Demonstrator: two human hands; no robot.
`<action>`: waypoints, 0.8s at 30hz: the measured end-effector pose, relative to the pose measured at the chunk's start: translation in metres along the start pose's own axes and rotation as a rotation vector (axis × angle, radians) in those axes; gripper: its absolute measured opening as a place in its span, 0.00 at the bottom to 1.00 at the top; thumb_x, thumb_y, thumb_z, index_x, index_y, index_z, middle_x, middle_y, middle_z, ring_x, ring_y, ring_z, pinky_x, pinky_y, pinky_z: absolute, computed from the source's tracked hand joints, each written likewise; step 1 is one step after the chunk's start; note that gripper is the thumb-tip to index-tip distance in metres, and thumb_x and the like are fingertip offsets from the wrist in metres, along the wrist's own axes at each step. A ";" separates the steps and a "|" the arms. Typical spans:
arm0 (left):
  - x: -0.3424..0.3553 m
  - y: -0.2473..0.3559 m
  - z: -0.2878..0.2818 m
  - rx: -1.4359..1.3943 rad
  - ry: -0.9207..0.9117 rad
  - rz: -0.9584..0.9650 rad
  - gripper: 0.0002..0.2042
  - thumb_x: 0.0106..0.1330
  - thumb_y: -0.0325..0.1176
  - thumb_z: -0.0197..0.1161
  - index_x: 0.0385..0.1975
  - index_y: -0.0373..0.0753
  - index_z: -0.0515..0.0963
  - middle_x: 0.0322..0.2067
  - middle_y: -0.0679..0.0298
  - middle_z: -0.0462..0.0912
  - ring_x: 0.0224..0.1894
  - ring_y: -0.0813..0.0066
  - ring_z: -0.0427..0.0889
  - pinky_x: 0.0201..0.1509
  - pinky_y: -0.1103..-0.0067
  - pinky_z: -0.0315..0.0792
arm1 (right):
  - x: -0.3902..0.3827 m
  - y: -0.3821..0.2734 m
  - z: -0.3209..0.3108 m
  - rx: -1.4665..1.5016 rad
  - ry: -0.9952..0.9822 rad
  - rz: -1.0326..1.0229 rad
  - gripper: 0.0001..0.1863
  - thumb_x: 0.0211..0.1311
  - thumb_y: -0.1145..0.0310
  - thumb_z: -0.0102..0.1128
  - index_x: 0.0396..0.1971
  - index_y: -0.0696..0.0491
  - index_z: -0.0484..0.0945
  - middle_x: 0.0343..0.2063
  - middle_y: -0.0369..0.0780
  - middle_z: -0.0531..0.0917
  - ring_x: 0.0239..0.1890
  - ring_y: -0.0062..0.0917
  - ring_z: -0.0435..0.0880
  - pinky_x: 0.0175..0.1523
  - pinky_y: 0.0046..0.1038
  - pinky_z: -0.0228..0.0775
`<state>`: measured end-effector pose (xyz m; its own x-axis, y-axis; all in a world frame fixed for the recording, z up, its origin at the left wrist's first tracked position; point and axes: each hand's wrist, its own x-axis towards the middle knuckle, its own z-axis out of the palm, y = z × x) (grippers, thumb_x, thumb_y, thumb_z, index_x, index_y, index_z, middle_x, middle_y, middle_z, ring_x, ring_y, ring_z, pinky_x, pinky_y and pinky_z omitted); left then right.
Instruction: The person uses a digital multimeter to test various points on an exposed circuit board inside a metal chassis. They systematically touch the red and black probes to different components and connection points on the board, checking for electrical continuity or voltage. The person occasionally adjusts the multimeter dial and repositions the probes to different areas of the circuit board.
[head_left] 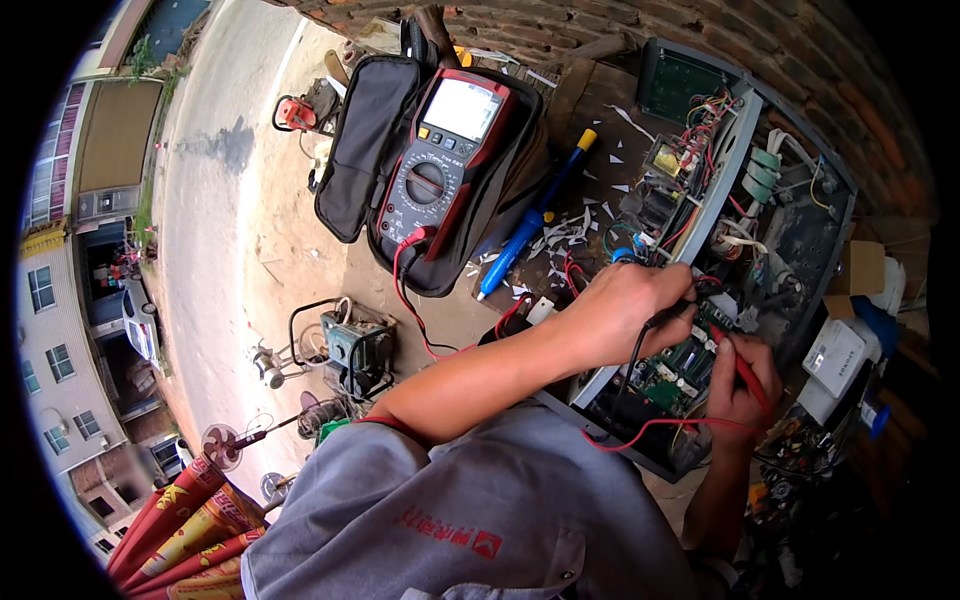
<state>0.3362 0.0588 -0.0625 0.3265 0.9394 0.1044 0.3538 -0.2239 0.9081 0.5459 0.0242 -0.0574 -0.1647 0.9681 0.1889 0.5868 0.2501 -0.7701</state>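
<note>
Shirt [420, 470], probe [749, 373], table [602, 95], brick wall [860, 95]

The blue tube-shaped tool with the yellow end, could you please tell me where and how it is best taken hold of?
The blue tool is probably best gripped around its thick barrel, coming from above and the right: it lies flat, its pale tip narrows, and the multimeter case sits close on its left.

From your head, the left fisheye camera faces down past your grey shirt [400, 510] at close range, covering your left hand [640, 308], right hand [745, 378] and opened chassis [722, 180], with the street [215, 250] farther off leftward.
</note>
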 end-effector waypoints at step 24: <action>-0.009 0.022 -0.009 0.059 0.020 -0.076 0.05 0.59 0.25 0.64 0.32 0.31 0.77 0.22 0.57 0.81 0.22 0.72 0.81 0.29 0.78 0.73 | -0.008 0.003 -0.002 0.231 0.265 0.130 0.04 0.62 0.75 0.62 0.29 0.59 0.77 0.22 0.38 0.82 0.23 0.15 0.79 0.30 0.19 0.70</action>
<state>0.3333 0.0473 -0.0399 0.2799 0.9590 0.0448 0.4281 -0.1665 0.8883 0.5512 0.0176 -0.0601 0.1280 0.9697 0.2081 0.3899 0.1437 -0.9096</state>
